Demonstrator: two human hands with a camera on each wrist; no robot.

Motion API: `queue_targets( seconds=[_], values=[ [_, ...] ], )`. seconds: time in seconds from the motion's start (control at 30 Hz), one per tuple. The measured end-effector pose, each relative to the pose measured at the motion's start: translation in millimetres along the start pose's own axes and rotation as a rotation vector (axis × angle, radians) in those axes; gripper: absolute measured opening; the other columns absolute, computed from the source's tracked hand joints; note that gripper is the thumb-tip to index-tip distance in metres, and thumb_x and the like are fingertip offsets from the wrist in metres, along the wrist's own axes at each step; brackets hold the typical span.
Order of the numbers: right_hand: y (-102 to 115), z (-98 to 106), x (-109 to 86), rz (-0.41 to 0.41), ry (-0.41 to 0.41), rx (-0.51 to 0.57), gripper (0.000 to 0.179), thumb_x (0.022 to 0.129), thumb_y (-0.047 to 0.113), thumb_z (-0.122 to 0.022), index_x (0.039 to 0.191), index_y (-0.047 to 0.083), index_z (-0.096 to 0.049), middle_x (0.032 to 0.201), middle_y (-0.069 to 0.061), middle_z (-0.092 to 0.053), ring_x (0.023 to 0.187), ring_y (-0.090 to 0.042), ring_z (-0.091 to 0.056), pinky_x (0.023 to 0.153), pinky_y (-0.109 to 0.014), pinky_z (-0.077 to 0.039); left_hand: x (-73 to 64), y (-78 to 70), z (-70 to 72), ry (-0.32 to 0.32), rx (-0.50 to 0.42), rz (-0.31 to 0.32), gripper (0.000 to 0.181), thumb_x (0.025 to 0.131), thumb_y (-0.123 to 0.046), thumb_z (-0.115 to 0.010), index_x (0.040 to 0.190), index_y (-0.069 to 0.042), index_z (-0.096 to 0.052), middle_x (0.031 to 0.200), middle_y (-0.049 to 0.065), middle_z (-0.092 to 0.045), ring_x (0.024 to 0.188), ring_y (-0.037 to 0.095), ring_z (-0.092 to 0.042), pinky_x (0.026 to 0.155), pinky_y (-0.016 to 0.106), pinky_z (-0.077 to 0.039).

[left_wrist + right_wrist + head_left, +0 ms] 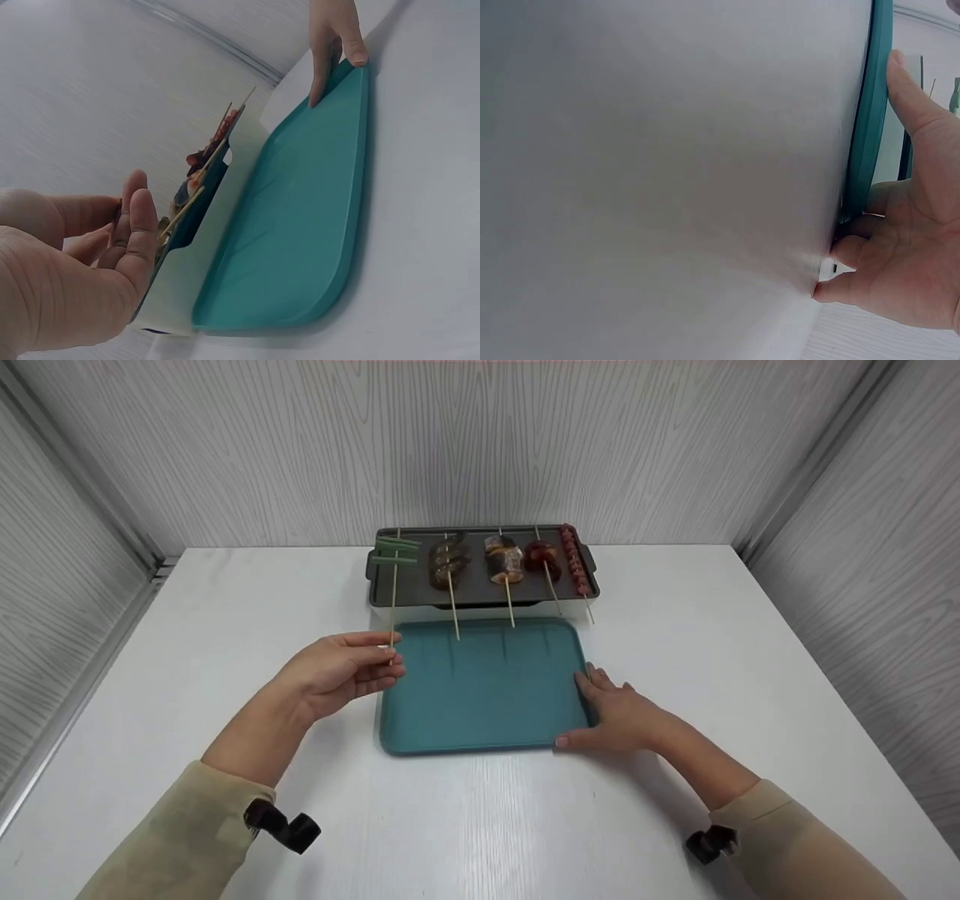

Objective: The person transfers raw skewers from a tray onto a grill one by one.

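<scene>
My left hand (341, 671) pinches the lower end of a wooden skewer with green bean-like pieces (395, 551). Those pieces lie over the left end of a dark grill plate (412, 598); whether they touch it I cannot tell. In the left wrist view, the fingers of my left hand (90, 262) hide most of that stick. My right hand (622, 716) holds the near right corner of a teal tray (480, 697). Its thumb lies along the tray's near rim and its other fingers are at the right side, some fingertips touching the table, as the right wrist view shows.
Across the grill plate lie a brown curled-meat skewer (448, 562), a fish-like chunk skewer (504, 561), a dark red skewer (543, 559) and a skewer of small red pieces (574, 561). Their sticks point toward the tray. A wood-grain wall (480, 450) stands behind the white table (675, 645).
</scene>
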State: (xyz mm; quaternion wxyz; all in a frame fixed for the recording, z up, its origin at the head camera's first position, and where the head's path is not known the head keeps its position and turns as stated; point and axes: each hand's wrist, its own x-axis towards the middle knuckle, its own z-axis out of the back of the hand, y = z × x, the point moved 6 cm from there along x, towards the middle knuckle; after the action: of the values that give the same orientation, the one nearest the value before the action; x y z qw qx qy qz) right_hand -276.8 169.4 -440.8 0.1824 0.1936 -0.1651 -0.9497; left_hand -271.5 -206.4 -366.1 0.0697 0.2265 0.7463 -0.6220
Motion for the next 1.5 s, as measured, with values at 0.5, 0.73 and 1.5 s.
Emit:
queue_targets(
  seconds=[0.5,0.73,1.5],
  values=[
    [-2,-1,1.1,-0.014,0.013,0.007,0.126,0.086,0.077,-0.071,0.169,0.000,-0.014,0.176,-0.022,-0.002,0.160,-0.047,-0.012,0.125,-0.067,-0.013,50.4,-3.1,13.5,-0.068,-0.029,0.005,0.047,0.111,-0.007,-0.054,0.156,0.002,-0.046,0.099,0.005,-0.075,0.090,0.013,-0.075,0.089,0.027,-0.060],
    [-2,-1,0.1,-0.015,0.009,0.010,0.126,0.086,0.077,-0.071,0.169,0.001,-0.015,0.176,-0.022,-0.002,0.160,-0.047,-0.011,0.125,-0.067,-0.013,64.7,-2.0,14.1,-0.078,-0.019,0.018,0.050,0.111,-0.008,-0.052,0.159,0.002,-0.042,0.100,0.005,-0.073,0.090,0.013,-0.073,0.089,0.027,-0.058],
    [-1,0,0.9,-0.006,0.011,0.017,0.125,0.087,0.074,-0.072,0.169,0.000,-0.015,0.176,-0.022,-0.002,0.161,-0.042,-0.010,0.127,-0.064,-0.011,73.3,4.7,22.1,-0.131,0.010,0.018,0.043,0.110,-0.013,-0.055,0.149,0.004,-0.049,0.109,0.009,-0.070,0.093,0.014,-0.075,0.092,0.028,-0.059]
  ],
)
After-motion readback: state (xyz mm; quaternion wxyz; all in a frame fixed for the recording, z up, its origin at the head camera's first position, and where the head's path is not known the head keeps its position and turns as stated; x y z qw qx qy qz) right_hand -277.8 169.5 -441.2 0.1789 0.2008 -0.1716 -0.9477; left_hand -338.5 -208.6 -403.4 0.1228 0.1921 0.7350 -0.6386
